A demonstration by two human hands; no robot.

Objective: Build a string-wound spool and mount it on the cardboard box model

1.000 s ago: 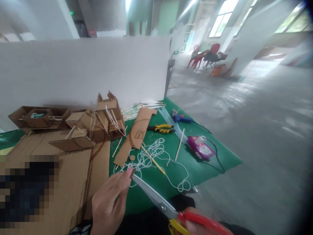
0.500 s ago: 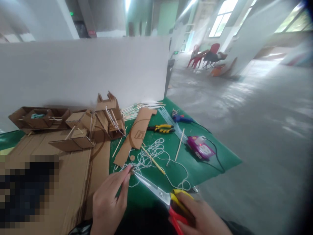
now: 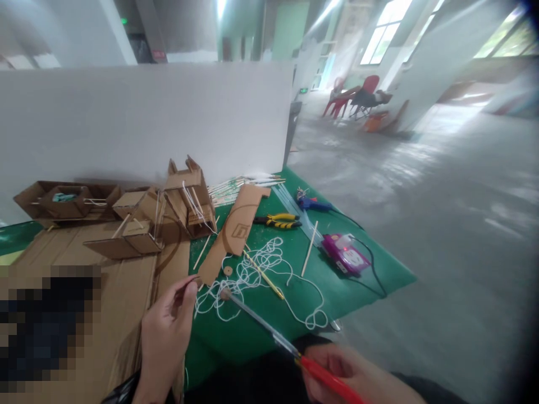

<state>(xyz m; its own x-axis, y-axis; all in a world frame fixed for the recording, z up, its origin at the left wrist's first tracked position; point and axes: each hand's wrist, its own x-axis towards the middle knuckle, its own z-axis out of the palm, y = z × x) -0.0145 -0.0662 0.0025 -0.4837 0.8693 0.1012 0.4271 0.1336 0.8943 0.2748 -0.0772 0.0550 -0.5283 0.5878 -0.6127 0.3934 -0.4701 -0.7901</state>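
Observation:
My right hand (image 3: 337, 365) grips a pair of scissors (image 3: 265, 325) with red and yellow handles, blades pointing up and left, seen nearly edge-on. At the blade tips is a small round cardboard disc (image 3: 225, 294); whether it is stuck on them or lies behind them I cannot tell. To its left, my left hand (image 3: 170, 320) is closed in a pinch, with a small brown cardboard piece (image 3: 196, 279) between thumb and forefinger. Beyond the tips, a cardboard disc with a hole (image 3: 228, 271) lies by a tangle of white string (image 3: 263, 264).
Cardboard box structures (image 3: 143, 224) stand at the back left on cardboard sheets. A cardboard strip (image 3: 240, 224), pliers (image 3: 278, 220), a glue gun (image 3: 314, 203), a purple power socket (image 3: 345, 255), a gold-coloured pen-like tool (image 3: 269, 280) and wooden sticks lie on the green table (image 3: 379, 275).
My left hand has drawn away left from the scissor tips. The scissors have turned from broadside to edge-on, and a cardboard disc now shows at their tips.

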